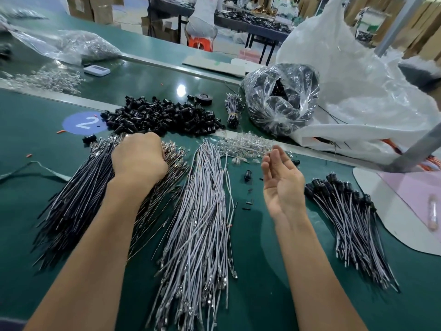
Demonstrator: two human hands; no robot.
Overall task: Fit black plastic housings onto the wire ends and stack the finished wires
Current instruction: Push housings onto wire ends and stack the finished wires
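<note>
Left hand (139,158) on black wires (78,201)

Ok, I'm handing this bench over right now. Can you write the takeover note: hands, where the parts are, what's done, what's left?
Left hand: closed, knuckles up, on the terminal ends of the black wire pile; a grasp can't be confirmed.
Right hand: open, palm up, empty, above the green mat.
Parts: loose black plastic housings heaped at the far edge; grey-white wire pile in the centre.
Done: finished wires with black housings stacked on the right.
Left: both large piles remain without housings.
</note>
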